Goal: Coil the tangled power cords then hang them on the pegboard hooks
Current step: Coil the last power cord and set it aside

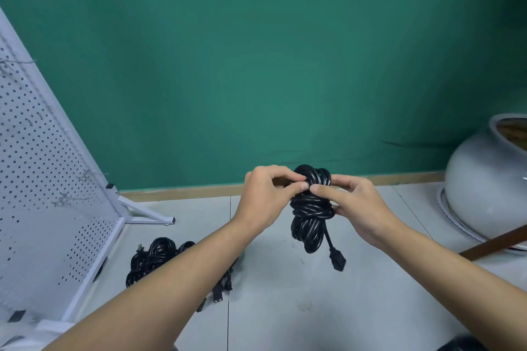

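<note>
A coiled black cord point(311, 208) hangs in mid-air, pinched near its top by the left hand point(265, 202) and right hand point(359, 209). Its plug point(338, 261) dangles below. More cords point(151, 261) lie lower left, beside the pegboard point(48, 194).

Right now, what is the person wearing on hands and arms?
Nothing shows. The left hand and right hand are bare, with no gloves, rings or watch. The left forearm and right forearm are bare to the picture's edge; no sleeve is in view.
</note>
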